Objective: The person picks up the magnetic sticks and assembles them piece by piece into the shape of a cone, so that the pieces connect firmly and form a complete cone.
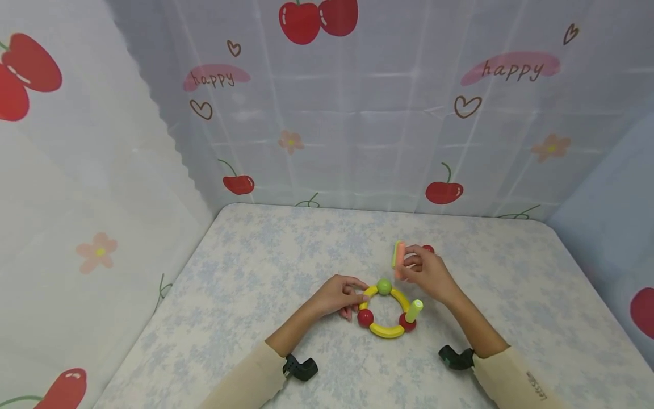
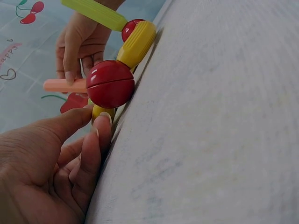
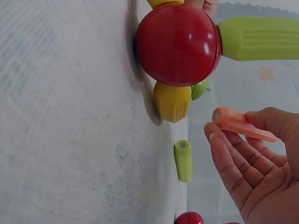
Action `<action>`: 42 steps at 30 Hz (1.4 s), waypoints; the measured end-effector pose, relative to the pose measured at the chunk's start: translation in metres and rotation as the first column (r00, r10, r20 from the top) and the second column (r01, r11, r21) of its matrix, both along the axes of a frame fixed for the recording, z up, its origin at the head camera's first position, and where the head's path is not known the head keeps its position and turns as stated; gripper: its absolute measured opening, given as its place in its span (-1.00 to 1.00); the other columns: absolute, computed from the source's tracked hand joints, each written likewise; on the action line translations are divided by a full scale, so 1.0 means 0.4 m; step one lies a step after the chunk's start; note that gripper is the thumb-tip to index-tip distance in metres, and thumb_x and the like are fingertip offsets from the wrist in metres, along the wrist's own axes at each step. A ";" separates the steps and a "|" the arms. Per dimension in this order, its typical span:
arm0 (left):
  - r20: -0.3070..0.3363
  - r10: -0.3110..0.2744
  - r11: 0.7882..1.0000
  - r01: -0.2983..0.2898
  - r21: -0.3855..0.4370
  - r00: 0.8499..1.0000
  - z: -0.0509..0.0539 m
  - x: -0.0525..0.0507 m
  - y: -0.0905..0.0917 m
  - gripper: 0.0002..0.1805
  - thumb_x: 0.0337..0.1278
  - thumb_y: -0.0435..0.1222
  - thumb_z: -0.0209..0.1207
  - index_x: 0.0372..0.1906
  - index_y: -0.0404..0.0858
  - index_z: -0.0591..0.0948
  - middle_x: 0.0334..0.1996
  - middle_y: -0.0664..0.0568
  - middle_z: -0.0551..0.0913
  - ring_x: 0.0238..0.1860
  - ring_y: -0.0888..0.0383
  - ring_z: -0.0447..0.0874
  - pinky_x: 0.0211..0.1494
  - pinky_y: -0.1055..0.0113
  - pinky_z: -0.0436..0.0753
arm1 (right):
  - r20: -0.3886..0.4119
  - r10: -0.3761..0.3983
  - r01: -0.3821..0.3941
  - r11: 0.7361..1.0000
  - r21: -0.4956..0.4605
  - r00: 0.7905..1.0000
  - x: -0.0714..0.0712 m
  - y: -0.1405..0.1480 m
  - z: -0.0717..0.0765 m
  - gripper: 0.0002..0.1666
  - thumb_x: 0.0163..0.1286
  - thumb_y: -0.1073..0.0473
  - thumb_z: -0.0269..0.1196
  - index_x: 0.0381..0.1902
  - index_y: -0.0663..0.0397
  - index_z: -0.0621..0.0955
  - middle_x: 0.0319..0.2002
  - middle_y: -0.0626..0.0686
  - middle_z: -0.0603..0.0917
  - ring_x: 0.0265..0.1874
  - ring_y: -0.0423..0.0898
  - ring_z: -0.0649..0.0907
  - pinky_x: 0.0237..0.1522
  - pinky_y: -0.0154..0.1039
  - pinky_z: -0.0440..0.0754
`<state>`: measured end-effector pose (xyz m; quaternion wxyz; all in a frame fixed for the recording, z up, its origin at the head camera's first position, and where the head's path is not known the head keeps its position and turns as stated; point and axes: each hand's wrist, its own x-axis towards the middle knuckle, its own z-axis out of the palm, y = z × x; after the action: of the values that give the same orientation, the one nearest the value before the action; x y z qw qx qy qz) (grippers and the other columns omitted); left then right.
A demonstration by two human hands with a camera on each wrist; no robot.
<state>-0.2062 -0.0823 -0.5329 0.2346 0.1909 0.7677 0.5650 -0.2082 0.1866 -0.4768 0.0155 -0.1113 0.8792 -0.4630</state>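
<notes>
My left hand (image 1: 332, 295) pinches a yellow curved rod (image 2: 100, 112) between thumb and fingertips, at the left side of a ring lying on the table. Yellow curved rods (image 1: 386, 330) make up the ring, joined by a green ball (image 1: 384, 286) at the far side and two red balls (image 1: 365, 318) nearer me. From the right red ball (image 3: 180, 44) a straight green rod (image 1: 414, 311) sticks up. Beyond the ring, my right hand (image 1: 429, 275) holds a straight orange rod (image 3: 243, 123) between thumb and fingers, raised off the table.
Another green rod (image 3: 184, 161) lies on the table behind the orange one. A loose red ball (image 1: 428, 248) is partly hidden behind my right hand. The patterned tabletop (image 1: 255, 250) meets a cherry-printed curtain (image 1: 357, 142) at the back.
</notes>
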 end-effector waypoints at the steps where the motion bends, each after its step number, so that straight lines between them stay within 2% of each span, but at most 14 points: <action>1: 0.000 -0.001 1.000 0.001 -0.001 1.000 -0.001 0.000 -0.001 -0.65 0.29 -0.18 0.36 0.13 -0.14 0.69 -0.57 -0.10 0.69 -0.72 0.10 0.63 -0.64 0.33 0.63 | -0.006 0.004 -0.004 1.000 -0.003 1.000 0.001 -0.002 0.001 -0.49 0.38 0.31 0.37 0.22 0.32 0.48 -0.06 0.28 0.71 -0.22 0.08 0.77 -0.26 -0.17 0.77; 7: -0.003 0.001 1.000 -0.001 -0.001 1.000 0.001 0.001 -0.002 -0.64 0.28 -0.17 0.37 0.13 -0.15 0.69 -0.58 -0.10 0.69 -0.73 0.10 0.62 -0.64 0.32 0.63 | -0.087 0.038 -0.039 0.999 -0.014 0.995 0.009 -0.011 0.000 -0.56 0.35 0.31 0.40 0.14 0.26 0.55 -0.12 0.20 0.76 -0.23 0.05 0.77 -0.26 -0.21 0.76; 12: -0.005 0.002 1.000 -0.002 -0.001 1.000 0.002 0.003 -0.001 -0.64 0.28 -0.17 0.36 0.13 -0.16 0.70 -0.58 -0.09 0.68 -0.73 0.11 0.62 -0.65 0.33 0.63 | -0.122 0.087 -0.092 0.995 -0.037 0.989 0.011 -0.012 -0.005 -0.60 0.33 0.31 0.42 0.09 0.22 0.58 -0.13 0.15 0.76 -0.20 0.04 0.77 -0.19 -0.16 0.76; 25: -0.009 -0.001 1.000 0.001 -0.004 1.000 0.001 0.002 -0.001 -0.65 0.31 -0.16 0.35 0.13 -0.17 0.69 -0.59 -0.07 0.68 -0.74 0.14 0.60 -0.65 0.33 0.63 | -0.148 0.173 -0.184 0.981 -0.065 0.974 0.018 -0.018 -0.013 -0.62 0.32 0.31 0.42 0.08 0.17 0.62 -0.16 0.08 0.77 -0.17 0.02 0.77 -0.15 -0.21 0.75; 33: -0.016 -0.004 1.000 0.004 0.007 1.000 0.004 0.001 -0.001 -0.63 0.32 -0.17 0.34 0.15 -0.19 0.68 -0.59 -0.07 0.69 -0.74 0.15 0.59 -0.65 0.32 0.63 | -0.167 0.188 -0.201 0.978 -0.064 0.968 0.019 -0.025 -0.018 -0.58 0.30 0.32 0.43 0.10 0.18 0.62 -0.13 0.10 0.77 -0.13 0.06 0.75 -0.14 -0.22 0.73; 38: -0.013 -0.001 1.000 0.001 0.007 1.000 0.004 0.002 0.000 -0.64 0.31 -0.17 0.34 0.14 -0.19 0.68 -0.59 -0.07 0.69 -0.74 0.15 0.60 -0.65 0.32 0.63 | -0.159 0.190 -0.197 0.980 -0.030 0.969 0.019 -0.024 -0.021 -0.62 0.30 0.29 0.45 0.06 0.13 0.64 -0.14 0.03 0.76 -0.13 0.00 0.75 -0.14 -0.28 0.71; 42: -0.009 -0.015 1.000 0.015 0.001 1.000 0.004 0.001 -0.001 -0.63 0.31 -0.16 0.35 0.15 -0.18 0.68 -0.58 -0.07 0.69 -0.73 0.13 0.62 -0.63 0.32 0.64 | -0.120 0.212 -0.216 0.976 -0.014 0.970 0.020 -0.021 -0.019 -0.63 0.30 0.24 0.46 0.05 0.14 0.67 -0.14 -0.02 0.76 -0.12 -0.02 0.75 -0.15 -0.25 0.71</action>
<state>-0.2058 -0.0826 -0.5311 0.2352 0.1995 0.7670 0.5627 -0.2003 0.1781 -0.4845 0.0121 -0.2327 0.8551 -0.4632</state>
